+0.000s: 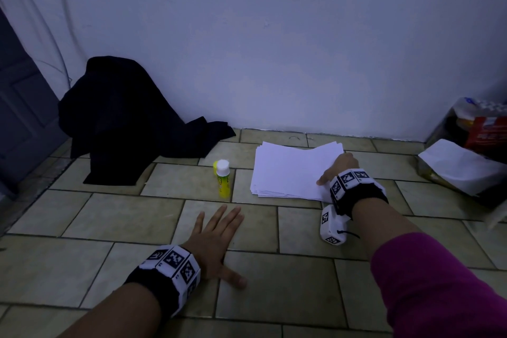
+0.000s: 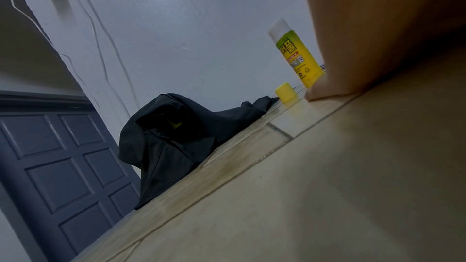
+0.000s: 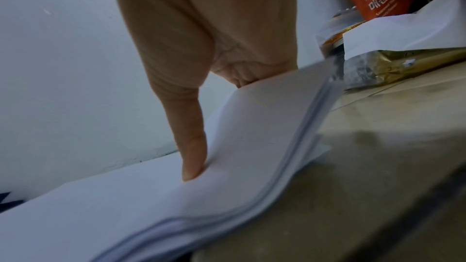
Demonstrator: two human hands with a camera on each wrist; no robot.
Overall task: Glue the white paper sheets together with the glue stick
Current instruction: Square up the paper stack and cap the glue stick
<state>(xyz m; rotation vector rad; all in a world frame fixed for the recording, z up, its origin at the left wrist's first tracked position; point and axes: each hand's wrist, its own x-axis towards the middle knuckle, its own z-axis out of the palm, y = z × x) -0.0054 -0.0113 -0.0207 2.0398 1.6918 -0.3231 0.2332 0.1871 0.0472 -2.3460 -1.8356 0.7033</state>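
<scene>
Floor [image 1: 137, 217] of pale, greenish-beige tiles laid in staggered rows fills the lower part of the head view; it meets a plain white wall [image 1: 274, 49] along the far edge; a grey panelled door [image 1: 22, 107] stands at the far left, with thin cables hanging down the wall beside it; a heap of black cloth [image 1: 123, 118] lies slumped against the wall near the door; at the far right sits a clear plastic bag [image 1: 472, 145] holding a red packet and a white paper wrapper. Light is dim and bluish.

White paper sheets [image 1: 290, 173] lie in a loose stack on the tiles close to the wall; the glue stick [image 1: 223, 180] stands upright just left of the stack, its white glue exposed; its yellow cap [image 2: 286, 93] sits on the floor just beside it, on the side toward the cloth.

Left hand [image 1: 216, 241] lies flat on the floor, palm down, fingers straight and spread, holding nothing; it is near the glue stick but apart from it.

Right hand [image 1: 336, 170] rests at the right edge of the stack; the wrist view shows its thumb [image 3: 191, 146] pressing down on the top sheet while the other fingers curl under the edge, which is lifted and bowed upward; so it grips the edge of the sheets.
</scene>
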